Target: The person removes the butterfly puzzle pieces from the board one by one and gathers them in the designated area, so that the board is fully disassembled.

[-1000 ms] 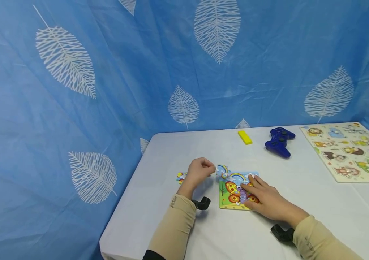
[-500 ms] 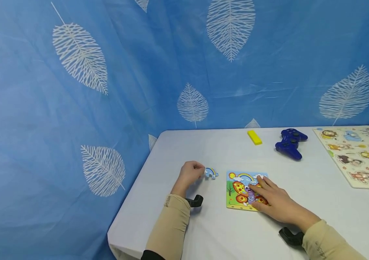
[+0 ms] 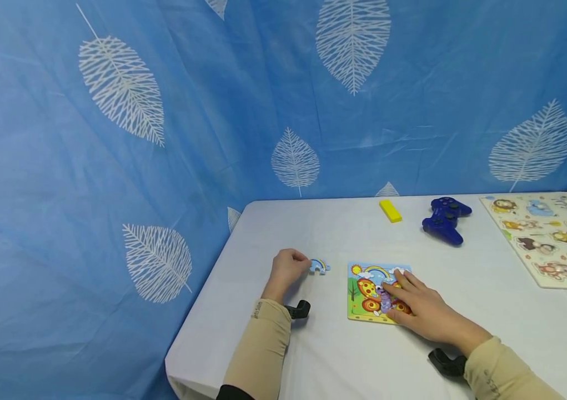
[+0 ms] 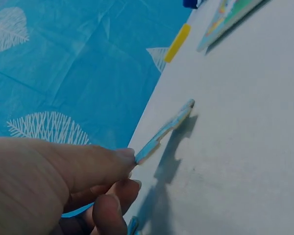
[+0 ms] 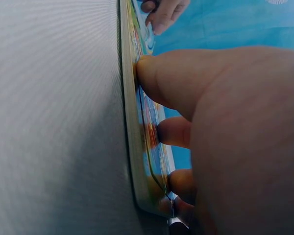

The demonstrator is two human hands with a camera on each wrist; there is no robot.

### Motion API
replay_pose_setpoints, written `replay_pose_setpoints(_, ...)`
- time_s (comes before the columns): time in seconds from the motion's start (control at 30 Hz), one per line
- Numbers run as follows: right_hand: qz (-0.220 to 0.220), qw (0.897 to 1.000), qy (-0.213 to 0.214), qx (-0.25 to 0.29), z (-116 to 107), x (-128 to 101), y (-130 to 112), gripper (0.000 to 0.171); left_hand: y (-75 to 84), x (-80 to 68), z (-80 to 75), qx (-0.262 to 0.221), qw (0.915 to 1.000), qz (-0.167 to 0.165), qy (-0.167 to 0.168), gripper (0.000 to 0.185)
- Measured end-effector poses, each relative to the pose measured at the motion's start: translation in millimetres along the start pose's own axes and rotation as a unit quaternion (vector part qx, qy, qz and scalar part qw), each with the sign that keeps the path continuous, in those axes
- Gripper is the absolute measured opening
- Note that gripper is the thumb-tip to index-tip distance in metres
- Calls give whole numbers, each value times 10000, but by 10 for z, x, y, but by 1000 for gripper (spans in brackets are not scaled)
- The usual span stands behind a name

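Our left hand (image 3: 288, 268) pinching a small blue rainbow-printed puzzle piece (image 3: 319, 265) at its fingertips, our right hand (image 3: 415, 308) with fingers spread flat on the colourful square butterfly puzzle board (image 3: 363, 291).

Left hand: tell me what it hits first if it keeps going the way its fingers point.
The left hand pinches a rainbow piece and points right, toward the butterfly puzzle board. Bare table lies between them, so the board's left edge probably comes first, though depth is uncertain.
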State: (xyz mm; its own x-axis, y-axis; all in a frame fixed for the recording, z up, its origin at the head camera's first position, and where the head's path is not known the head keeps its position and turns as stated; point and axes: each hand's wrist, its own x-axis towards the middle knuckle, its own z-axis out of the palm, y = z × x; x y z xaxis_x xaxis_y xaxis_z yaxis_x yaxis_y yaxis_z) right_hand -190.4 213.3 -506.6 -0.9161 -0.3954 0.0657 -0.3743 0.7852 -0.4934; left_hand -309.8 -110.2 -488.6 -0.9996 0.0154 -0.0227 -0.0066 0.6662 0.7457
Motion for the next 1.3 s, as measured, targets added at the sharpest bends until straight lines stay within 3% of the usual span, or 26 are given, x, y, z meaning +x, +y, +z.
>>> replay_pose_setpoints(0.37,-14,10000,16,-16,13,14,27,68,-15,-21,62,655,9977,125,151,10)
replay_pose_setpoints(1.3,40,10000,38,14,8,13,44,69,34,-11,136,1086,9928,286,428,10)
